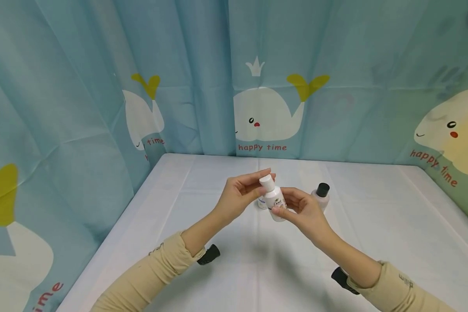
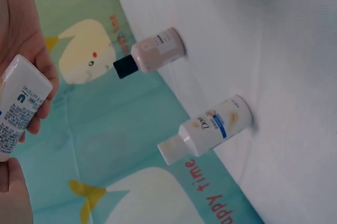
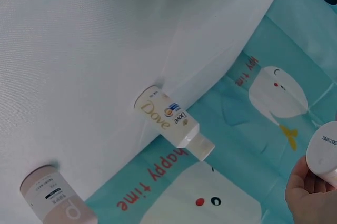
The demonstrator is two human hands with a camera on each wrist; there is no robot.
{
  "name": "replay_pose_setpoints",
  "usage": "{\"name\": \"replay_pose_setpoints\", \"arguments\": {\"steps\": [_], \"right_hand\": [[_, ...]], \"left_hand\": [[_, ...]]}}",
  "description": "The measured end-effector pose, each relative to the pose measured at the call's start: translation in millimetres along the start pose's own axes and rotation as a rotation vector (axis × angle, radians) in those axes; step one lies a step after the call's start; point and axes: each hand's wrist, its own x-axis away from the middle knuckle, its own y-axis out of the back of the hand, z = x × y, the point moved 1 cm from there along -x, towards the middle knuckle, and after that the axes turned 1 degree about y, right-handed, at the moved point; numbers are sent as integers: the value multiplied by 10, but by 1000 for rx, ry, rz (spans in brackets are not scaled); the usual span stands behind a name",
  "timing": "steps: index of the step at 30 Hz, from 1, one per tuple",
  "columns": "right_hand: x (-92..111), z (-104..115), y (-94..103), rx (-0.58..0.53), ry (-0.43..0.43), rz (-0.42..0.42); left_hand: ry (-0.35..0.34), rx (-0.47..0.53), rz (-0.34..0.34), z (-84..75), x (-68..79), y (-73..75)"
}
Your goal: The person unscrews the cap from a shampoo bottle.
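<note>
A small white Dove bottle is held up tilted over the table, cap end toward the upper left. My right hand grips its body, with the thumb across the front label. At the white cap, my left hand has its thumb against the near side and its fingers behind. Small print covers the bottle's back label in the left wrist view. The round base shows above the right fingers in the right wrist view.
Another white Dove bottle stands on the table, partly hidden behind the held one in the head view. To its right stands a pinkish bottle with a black cap. A blue whale-print curtain borders the white table.
</note>
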Motion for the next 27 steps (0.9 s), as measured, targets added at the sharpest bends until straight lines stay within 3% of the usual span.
{"name": "replay_pose_setpoints", "arguments": {"steps": [8, 16, 21, 27], "right_hand": [[-7, -28, 2, -8, 3, -1], [-15, -27, -2, -18, 16, 3], [-27, -11, -10, -18, 24, 7], [-16, -21, -16, -30, 22, 16]], "left_hand": [[-10, 61, -63, 38, -5, -9], [-17, 60, -129, 78, -33, -31], [-5, 60, -117, 70, -66, -59], [26, -17, -113, 75, -70, -86]]}}
